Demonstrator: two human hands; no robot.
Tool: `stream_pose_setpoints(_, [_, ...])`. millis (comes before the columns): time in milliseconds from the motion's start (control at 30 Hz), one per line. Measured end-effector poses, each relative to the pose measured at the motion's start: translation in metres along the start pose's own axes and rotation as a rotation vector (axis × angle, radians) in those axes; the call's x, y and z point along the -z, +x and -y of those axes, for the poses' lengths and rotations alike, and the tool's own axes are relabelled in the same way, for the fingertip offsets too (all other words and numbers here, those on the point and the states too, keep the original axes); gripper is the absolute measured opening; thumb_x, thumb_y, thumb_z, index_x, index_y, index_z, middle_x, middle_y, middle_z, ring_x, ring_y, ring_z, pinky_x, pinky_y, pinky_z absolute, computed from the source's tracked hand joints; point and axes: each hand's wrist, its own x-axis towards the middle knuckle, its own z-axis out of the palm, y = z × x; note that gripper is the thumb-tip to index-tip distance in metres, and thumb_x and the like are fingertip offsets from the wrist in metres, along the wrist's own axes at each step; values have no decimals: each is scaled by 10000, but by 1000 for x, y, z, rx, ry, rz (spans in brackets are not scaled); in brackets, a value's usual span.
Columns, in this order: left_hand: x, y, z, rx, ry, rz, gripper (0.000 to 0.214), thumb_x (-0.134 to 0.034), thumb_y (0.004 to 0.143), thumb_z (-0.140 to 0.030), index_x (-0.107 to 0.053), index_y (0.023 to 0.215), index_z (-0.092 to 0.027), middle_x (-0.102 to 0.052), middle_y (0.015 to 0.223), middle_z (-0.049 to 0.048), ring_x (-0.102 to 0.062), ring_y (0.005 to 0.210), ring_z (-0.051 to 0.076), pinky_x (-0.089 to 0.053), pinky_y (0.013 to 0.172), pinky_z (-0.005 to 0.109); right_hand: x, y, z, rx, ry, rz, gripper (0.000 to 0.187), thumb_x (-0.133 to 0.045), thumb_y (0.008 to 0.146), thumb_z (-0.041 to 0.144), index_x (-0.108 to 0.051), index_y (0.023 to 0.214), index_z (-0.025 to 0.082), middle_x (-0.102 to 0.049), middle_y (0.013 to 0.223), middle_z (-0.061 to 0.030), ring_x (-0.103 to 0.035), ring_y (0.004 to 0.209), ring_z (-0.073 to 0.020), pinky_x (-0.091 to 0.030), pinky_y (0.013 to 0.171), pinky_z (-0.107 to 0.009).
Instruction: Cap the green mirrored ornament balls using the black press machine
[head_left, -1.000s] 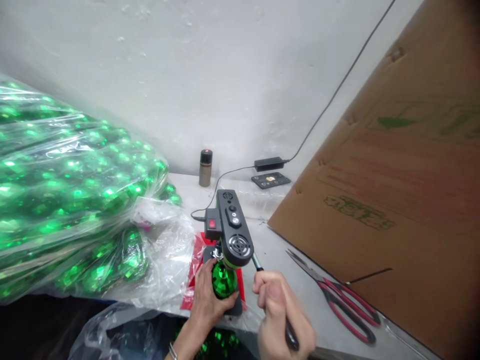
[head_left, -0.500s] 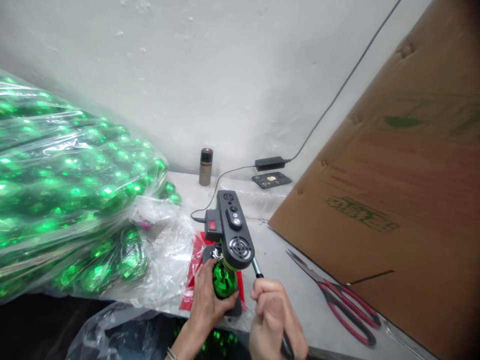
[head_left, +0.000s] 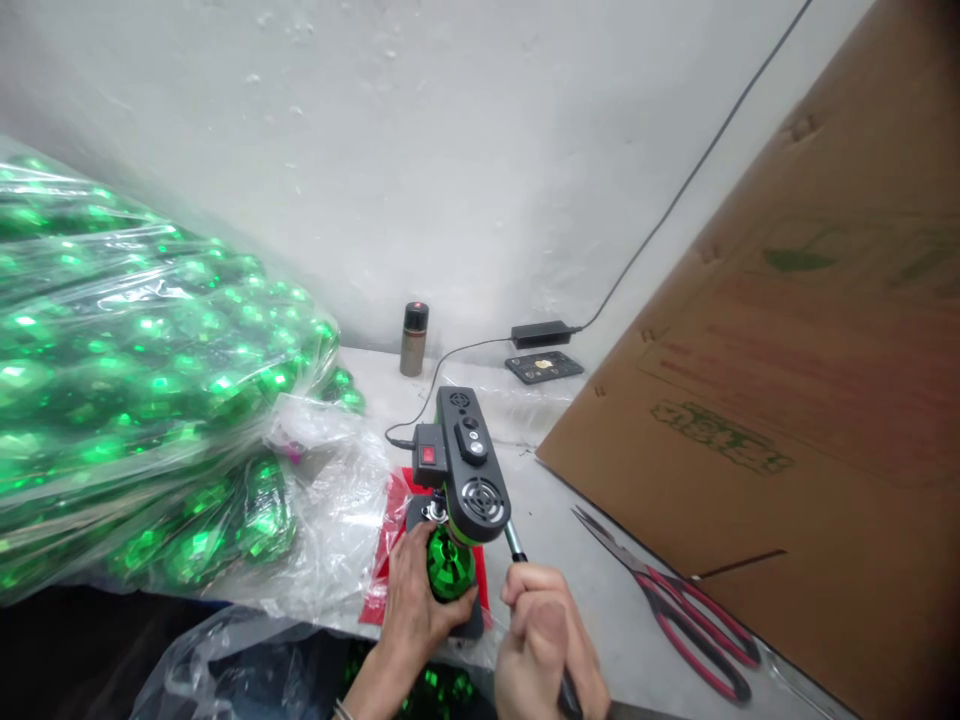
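A shiny green faceted ball (head_left: 451, 568) sits under the head of a small black bench drill press (head_left: 466, 425). My left hand (head_left: 411, 590) is closed around the ball, with fingers on its left side and the thumb at its lower right. My right hand (head_left: 553, 635) is wrapped round the black-gripped lever (head_left: 515, 541) at the machine's right side. Beneath lies the machine's dark base on a red sheet (head_left: 379, 590). The drill head hides the top of the ball, so I cannot see where the tool meets it.
Plastic-wrapped green balls (head_left: 150, 370) are heaped at left, with loose clear plastic (head_left: 330, 500) beside them. Red-handled scissors (head_left: 675, 610) lie at right, along a large cardboard box (head_left: 750, 400). Behind stand a small bottle (head_left: 414, 340), a power adapter (head_left: 541, 334) and a phone (head_left: 544, 367).
The view has shifted slightly. Both hands keep their holds on the ball and the lever, with barely any visible movement.
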Motion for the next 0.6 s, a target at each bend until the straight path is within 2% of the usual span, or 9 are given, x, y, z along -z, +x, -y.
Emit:
stream_pose_setpoints(200, [-1,0,-2,-41,24,-20,789,-869,685,-330,-625,1418,-166,-770,1366,212,-744,1288,456,-607,1113,674,-1,-1,-1,21,27,-17,483,-510,1123,188,-455,644,216,-478,598,55,-528,545,-100,-381,544,-258])
stream_pose_setpoints(600, [-2,1,-1,-13,29,-3,792,-889,657,-313,-653,1405,-202,-771,1360,177,-732,1287,455,-594,1125,688,-2,3,2,31,12,-27,514,-534,1125,218,-461,616,213,-476,579,53,-522,519,-98,-376,506,-253])
